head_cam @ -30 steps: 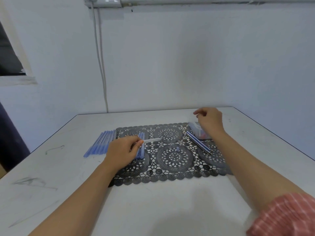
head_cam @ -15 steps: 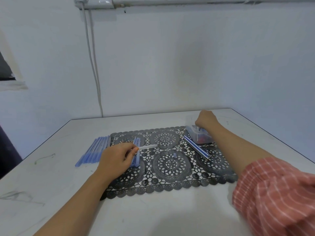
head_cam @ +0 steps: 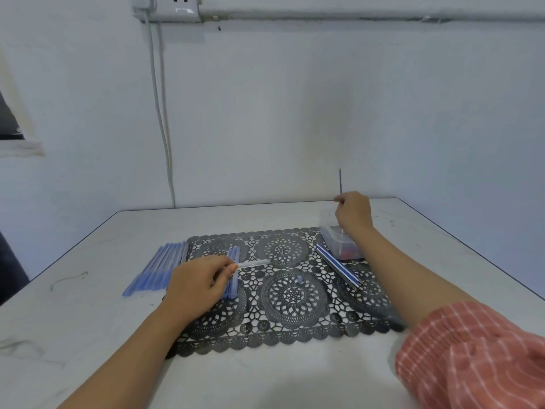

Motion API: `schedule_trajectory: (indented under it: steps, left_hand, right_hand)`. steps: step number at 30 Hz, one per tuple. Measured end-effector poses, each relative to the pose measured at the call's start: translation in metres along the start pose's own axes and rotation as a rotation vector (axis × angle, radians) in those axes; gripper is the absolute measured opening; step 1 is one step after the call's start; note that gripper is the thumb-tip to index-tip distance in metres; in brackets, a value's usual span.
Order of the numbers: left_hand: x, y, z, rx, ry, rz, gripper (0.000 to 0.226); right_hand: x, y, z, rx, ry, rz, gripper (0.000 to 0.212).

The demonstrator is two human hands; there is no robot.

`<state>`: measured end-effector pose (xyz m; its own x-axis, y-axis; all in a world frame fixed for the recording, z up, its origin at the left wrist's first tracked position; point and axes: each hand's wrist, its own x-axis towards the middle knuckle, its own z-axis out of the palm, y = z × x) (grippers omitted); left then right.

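Refill (head_cam: 340, 181) first: the thin blue rod stands nearly upright above your right hand (head_cam: 354, 212), pinched at its lower end between thumb and fingertips, raised over the clear box (head_cam: 339, 245) at the far right corner of the black lace mat (head_cam: 295, 335). Your left hand (head_cam: 196, 286) curls round one end of a clear barrel (head_cam: 254, 263), which lies nearly level just above the mat, its free end pointing right, beside a small bunch of blue pens (head_cam: 233, 276). The step in hand looks like threading the refill into that barrel, so bring the two together over the middle of the mat rather than stretching across it. Tip the refill down until it runs in line with the barrel; a rod this thin will probably bend or skid off the rim if it meets the mouth at an angle. Slide your pinch nearer the leading end for control, and hold the barrel firm without rolling it. Which end carries the writing tip cannot be told from this view, so check before feeding it in. Keep your right forearm off the striped sticks (head_cam: 339, 268) lying diagonally beside the box.
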<state>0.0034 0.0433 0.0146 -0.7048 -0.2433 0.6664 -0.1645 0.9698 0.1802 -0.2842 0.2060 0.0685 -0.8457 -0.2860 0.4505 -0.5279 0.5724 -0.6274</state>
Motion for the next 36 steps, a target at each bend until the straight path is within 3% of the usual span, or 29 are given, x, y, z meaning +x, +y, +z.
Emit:
schedule_trajectory:
  steps: [3, 6, 10, 13, 16, 20, 23, 27, 32, 36]
  left_hand:
    - [0.000, 0.000, 0.000, 0.002, -0.005, -0.007, 0.039]
    - [-0.001, 0.001, -0.001, -0.003, -0.008, -0.011, 0.040]
    - [-0.002, 0.004, -0.004, -0.014, 0.008, -0.015, 0.036]
    - [-0.002, 0.007, -0.005, -0.023, 0.009, -0.037, 0.028]
    - [-0.004, 0.009, -0.008, -0.058, 0.023, -0.056, 0.039]
    - [-0.006, 0.009, -0.010, -0.052, 0.019, -0.069, 0.034]
    - [-0.005, 0.007, -0.009, -0.049, 0.014, -0.077, 0.026]
    - [-0.005, 0.008, -0.010, -0.055, 0.016, -0.069, 0.033]
    - [-0.006, 0.009, -0.011, -0.077, 0.021, -0.081, 0.049]
    - [-0.005, 0.009, -0.011, -0.072, 0.021, -0.071, 0.040]
  right_hand:
    - [-0.013, -0.011, -0.009, 0.176, 0.086, -0.097, 0.042]
    - [-0.026, -0.019, -0.010, 0.251, 0.107, -0.140, 0.034]
    - [-0.048, -0.033, -0.007, 0.277, 0.082, -0.273, 0.017]
    - [-0.066, -0.039, -0.005, 0.233, 0.163, -0.452, 0.014]
    - [-0.081, -0.042, -0.008, 0.185, 0.189, -0.601, 0.015]
    - [-0.099, -0.039, -0.012, 0.139, -0.012, -0.690, 0.029]
    - [-0.115, -0.028, -0.011, 0.067, -0.200, -0.675, 0.052]
    - [-0.122, -0.018, -0.008, -0.099, -0.426, -0.669, 0.084]
    - [-0.123, -0.016, 0.000, -0.158, -0.422, -0.756, 0.085]
    - [-0.124, -0.018, -0.001, -0.146, -0.409, -0.794, 0.087]
